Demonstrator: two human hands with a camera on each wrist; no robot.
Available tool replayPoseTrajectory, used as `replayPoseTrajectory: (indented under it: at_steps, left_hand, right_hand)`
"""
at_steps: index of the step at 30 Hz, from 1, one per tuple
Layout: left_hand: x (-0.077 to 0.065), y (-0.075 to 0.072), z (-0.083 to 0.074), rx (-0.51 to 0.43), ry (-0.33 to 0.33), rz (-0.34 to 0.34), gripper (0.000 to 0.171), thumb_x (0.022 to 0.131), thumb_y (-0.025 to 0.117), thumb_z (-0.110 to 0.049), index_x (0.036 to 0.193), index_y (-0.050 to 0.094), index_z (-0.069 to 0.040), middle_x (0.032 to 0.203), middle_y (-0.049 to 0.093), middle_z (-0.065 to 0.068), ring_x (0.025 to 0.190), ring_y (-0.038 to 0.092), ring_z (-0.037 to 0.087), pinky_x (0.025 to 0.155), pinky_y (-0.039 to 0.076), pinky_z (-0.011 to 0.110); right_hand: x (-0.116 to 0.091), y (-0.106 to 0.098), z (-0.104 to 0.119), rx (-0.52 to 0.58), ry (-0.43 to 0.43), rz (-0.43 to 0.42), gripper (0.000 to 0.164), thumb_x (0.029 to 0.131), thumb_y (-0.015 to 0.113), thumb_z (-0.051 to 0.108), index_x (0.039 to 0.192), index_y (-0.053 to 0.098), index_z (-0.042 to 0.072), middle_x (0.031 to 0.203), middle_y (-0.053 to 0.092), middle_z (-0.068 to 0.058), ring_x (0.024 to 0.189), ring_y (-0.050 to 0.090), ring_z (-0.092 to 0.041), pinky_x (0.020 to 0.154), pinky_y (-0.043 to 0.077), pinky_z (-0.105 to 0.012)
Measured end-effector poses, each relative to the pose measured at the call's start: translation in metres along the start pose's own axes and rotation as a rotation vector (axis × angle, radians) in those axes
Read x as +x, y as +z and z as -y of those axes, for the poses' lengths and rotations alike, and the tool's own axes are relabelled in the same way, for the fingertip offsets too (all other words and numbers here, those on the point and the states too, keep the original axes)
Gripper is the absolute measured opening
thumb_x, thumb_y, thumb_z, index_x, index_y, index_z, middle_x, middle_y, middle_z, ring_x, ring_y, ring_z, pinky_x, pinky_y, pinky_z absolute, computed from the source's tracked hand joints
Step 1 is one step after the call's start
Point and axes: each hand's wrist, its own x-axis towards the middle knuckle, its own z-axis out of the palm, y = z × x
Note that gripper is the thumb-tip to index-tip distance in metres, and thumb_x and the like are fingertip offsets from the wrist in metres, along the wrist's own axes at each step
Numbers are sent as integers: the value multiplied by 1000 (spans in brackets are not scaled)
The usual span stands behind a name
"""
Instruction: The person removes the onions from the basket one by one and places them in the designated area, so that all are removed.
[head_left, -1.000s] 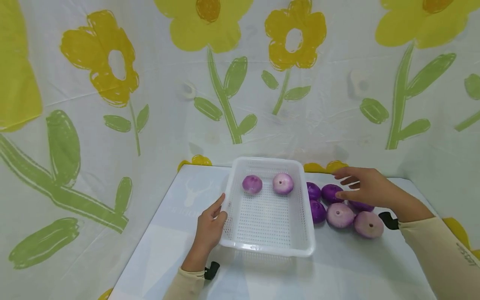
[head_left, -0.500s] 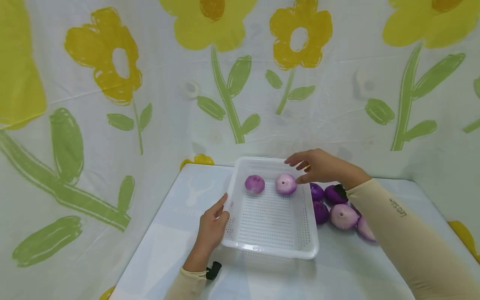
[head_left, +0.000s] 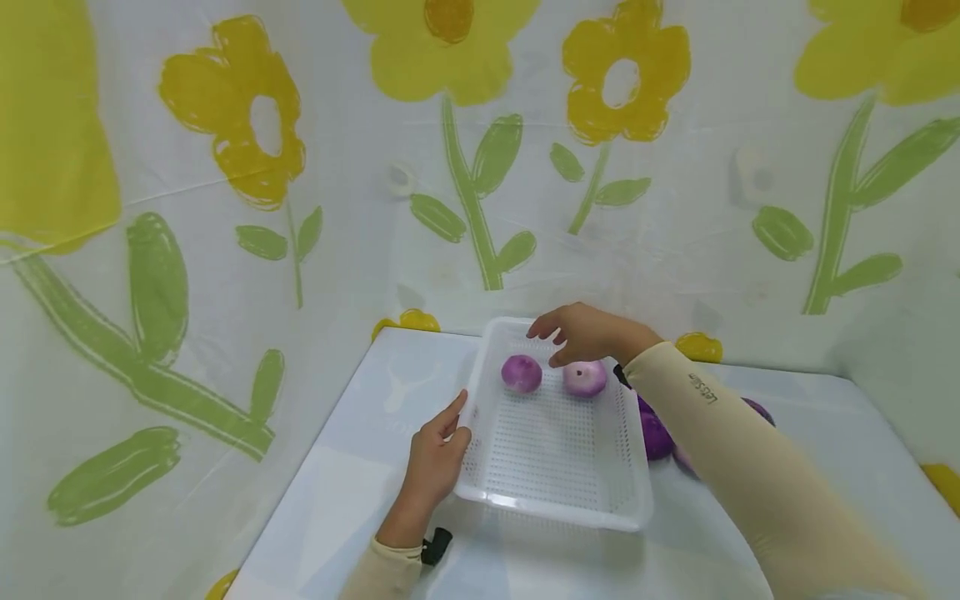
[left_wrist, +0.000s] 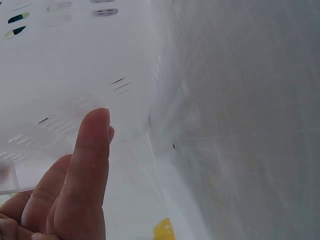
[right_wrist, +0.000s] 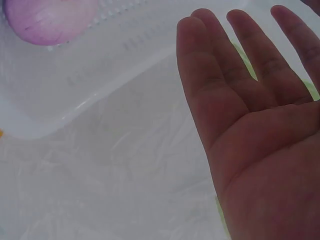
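A white perforated plastic basket [head_left: 555, 450] stands on the table, holding two red onions. The left one is a purple onion [head_left: 521, 374]; the right one is a paler onion [head_left: 585, 380]. My left hand [head_left: 437, 454] holds the basket's left rim, and in the left wrist view its fingers [left_wrist: 82, 180] lie along the outer wall. Over the back of the basket, my right hand [head_left: 581, 335] hovers with loosely spread fingers and nothing in them. In the right wrist view that hand's fingers [right_wrist: 200, 65] reach out beside the basket edge, an onion at upper left.
Several more red onions [head_left: 655, 435] lie on the table right of the basket, partly covered by my right forearm [head_left: 720, 425]. Behind the white table [head_left: 337, 467] hangs a curtain [head_left: 345, 267] printed with yellow flowers.
My right hand has moved left, from above the loose onions to over the basket. The left hand stays at the rim, and both onions in the basket keep their places.
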Motion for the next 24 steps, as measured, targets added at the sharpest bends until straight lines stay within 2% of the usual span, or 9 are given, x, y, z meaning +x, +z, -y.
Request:
replayPoseTrajectory:
  at_steps: [1, 3, 10, 15, 17, 19, 20, 22, 24]
  left_hand:
    - [0, 0, 0, 1, 2, 4, 61, 97, 53, -11, 155, 55, -28, 153, 56, 6, 51, 40, 5, 46, 37, 25]
    - [0, -1, 0, 3, 3, 9, 61, 97, 53, -11, 155, 55, -28, 153, 55, 7, 44, 25, 5, 44, 33, 24]
    - [0, 0, 1, 1, 22, 0, 61, 97, 53, -11, 156, 55, -25, 153, 55, 9, 44, 24, 3, 43, 32, 23]
    - [-2, 1, 2, -11, 22, 4, 60, 98, 52, -12, 156, 55, -27, 154, 54, 8, 48, 28, 6, 41, 30, 22]
    - [-2, 1, 1, -11, 23, 1, 60, 98, 52, -12, 155, 55, -27, 155, 54, 6, 62, 51, 7, 41, 31, 23]
    - [-2, 1, 1, -14, 26, -4, 60, 97, 52, -11, 155, 55, -26, 156, 53, 4, 93, 67, 17, 42, 33, 23]
    - [-2, 1, 1, -15, 27, -6, 60, 97, 52, -11, 155, 55, -25, 156, 52, 3, 108, 68, 22, 42, 33, 24]
    - [-2, 1, 1, -12, 31, -10, 59, 97, 52, -11, 155, 55, -23, 156, 52, 3, 135, 55, 25, 43, 35, 24]
    - [-1, 0, 0, -8, 34, -11, 59, 98, 52, -11, 156, 55, -22, 156, 52, 3, 125, 62, 26, 43, 35, 24]
  right_hand:
    - [4, 2, 0, -4, 1, 6, 54, 89, 83, 10, 140, 68, 19, 141, 66, 2, 122, 67, -31, 99, 55, -42]
    - [11, 7, 0, -20, 10, 18, 54, 90, 82, 10, 141, 68, 21, 141, 66, 0, 122, 67, -33, 98, 55, -42]
    - [35, 26, 4, -49, 71, 69, 53, 95, 75, 8, 145, 65, 22, 147, 62, -10, 123, 66, -33, 102, 53, -46]
    - [46, 39, 4, -102, 88, 91, 55, 95, 72, 4, 147, 64, 21, 151, 60, -9, 132, 60, -31, 109, 48, -48]
    - [48, 42, 3, -136, 85, 94, 56, 95, 71, 2, 147, 65, 20, 150, 60, -8, 138, 56, -31, 113, 44, -49]
    - [50, 43, 2, -171, 83, 96, 57, 94, 72, 1, 147, 65, 21, 150, 61, -6, 142, 52, -29, 115, 42, -48]
    - [51, 44, 1, -178, 82, 97, 57, 93, 73, 1, 146, 65, 21, 150, 61, -6, 143, 51, -29, 115, 41, -48]
    - [53, 44, 0, -179, 81, 101, 59, 91, 75, 0, 146, 66, 20, 149, 61, -7, 142, 51, -29, 115, 42, -48]
    - [54, 44, -1, -175, 82, 106, 61, 90, 76, -1, 145, 66, 20, 149, 61, -7, 142, 52, -29, 114, 43, -48]
